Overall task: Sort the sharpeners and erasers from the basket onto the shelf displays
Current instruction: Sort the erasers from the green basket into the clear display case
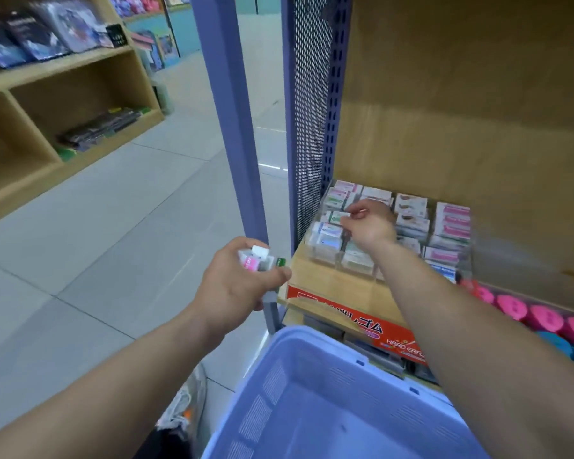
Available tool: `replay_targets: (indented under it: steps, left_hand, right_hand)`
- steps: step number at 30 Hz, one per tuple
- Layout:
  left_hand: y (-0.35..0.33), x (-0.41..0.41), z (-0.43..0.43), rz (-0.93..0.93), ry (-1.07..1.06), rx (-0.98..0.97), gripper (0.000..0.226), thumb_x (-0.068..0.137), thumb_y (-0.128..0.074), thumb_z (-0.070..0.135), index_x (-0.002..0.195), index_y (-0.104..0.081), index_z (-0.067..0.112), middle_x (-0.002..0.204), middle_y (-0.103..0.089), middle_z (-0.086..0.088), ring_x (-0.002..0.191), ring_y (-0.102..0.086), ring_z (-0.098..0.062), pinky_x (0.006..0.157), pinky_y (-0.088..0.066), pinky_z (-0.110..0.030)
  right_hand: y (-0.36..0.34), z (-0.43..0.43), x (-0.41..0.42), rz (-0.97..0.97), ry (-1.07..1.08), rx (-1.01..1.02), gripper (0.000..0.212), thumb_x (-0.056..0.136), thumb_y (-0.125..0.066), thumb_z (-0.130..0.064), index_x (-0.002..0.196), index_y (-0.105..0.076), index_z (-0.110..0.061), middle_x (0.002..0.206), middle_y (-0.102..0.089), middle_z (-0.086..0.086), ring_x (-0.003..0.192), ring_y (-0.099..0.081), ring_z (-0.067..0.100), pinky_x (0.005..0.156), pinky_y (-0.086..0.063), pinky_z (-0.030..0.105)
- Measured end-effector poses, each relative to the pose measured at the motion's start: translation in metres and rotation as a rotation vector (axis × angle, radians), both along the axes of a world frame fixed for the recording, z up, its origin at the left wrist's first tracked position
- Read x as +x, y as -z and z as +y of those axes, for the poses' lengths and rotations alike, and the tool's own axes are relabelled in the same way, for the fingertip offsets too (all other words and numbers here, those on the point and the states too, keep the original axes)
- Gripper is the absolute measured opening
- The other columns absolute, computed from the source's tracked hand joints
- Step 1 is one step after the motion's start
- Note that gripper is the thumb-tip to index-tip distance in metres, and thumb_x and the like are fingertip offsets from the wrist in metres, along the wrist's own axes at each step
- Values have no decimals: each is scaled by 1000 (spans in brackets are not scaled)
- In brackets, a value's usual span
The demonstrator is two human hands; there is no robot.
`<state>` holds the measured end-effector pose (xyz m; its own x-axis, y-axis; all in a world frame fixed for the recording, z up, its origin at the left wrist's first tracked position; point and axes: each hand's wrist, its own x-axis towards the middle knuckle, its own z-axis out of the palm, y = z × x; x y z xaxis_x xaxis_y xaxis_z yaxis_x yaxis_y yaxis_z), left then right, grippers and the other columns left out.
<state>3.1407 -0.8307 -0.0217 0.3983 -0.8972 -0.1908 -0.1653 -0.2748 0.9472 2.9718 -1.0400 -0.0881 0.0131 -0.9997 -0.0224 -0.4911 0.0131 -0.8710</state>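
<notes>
My left hand (pixel 236 286) grips a small bunch of wrapped erasers (pixel 257 260), pink, white and green, just left of the shelf's corner. My right hand (pixel 370 223) reaches into the clear tiered display (pixel 325 256) on the wooden shelf and pinches a green-labelled eraser (pixel 338 217) over the left column of stacked erasers. The blue plastic basket (pixel 315 346) sits low in front of me, below both arms; the part of its inside that shows holds nothing.
The display's other columns hold stacked erasers, some with pink labels (pixel 451 220). Pink and blue round items (pixel 524 313) line the shelf's right side. A red carton (pixel 388 329) sits under the shelf edge. A purple upright (pixel 226 111) and mesh panel (pixel 309 111) stand left.
</notes>
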Motion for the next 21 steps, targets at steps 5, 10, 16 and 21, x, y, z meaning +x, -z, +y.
replay_targets:
  steps: [5, 10, 16, 21]
  left_hand:
    - [15, 1, -4, 92, -46, 23, 38, 75, -87, 13, 104, -62, 13, 68, -68, 0, 56, -64, -10, 49, -52, -23]
    - [18, -7, -1, 165, -55, 66, 46, 74, -88, 15, 110, -61, 11, 75, -69, -4, 58, -68, -11, 52, -56, -26]
    - [12, -18, 1, 239, -43, 73, 48, 77, -86, 21, 114, -60, 7, 77, -70, -4, 60, -68, -13, 57, -58, -29]
    - [8, -32, 7, 286, 70, 88, 63, 70, -84, 34, 117, -59, 2, 81, -69, -5, 66, -66, -18, 60, -56, -30]
  right_hand:
    - [15, -9, 10, 304, -73, -164, 19, 92, -69, -24, 109, -75, -18, 106, -73, 2, 97, -68, 22, 89, -55, 31]
    - [14, 12, 2, 329, -62, -300, 26, 91, -67, -21, 116, -73, -17, 118, -58, 12, 87, -64, 25, 86, -54, 31]
    - [-32, 123, -22, -378, -433, 42, 36, 97, -54, 3, 114, -71, -25, 89, -72, 1, 72, -66, 16, 65, -53, 28]
    - [-35, 163, -32, -423, -636, 121, 54, 88, -71, 2, 131, -62, -29, 108, -64, 12, 74, -65, 19, 75, -54, 36]
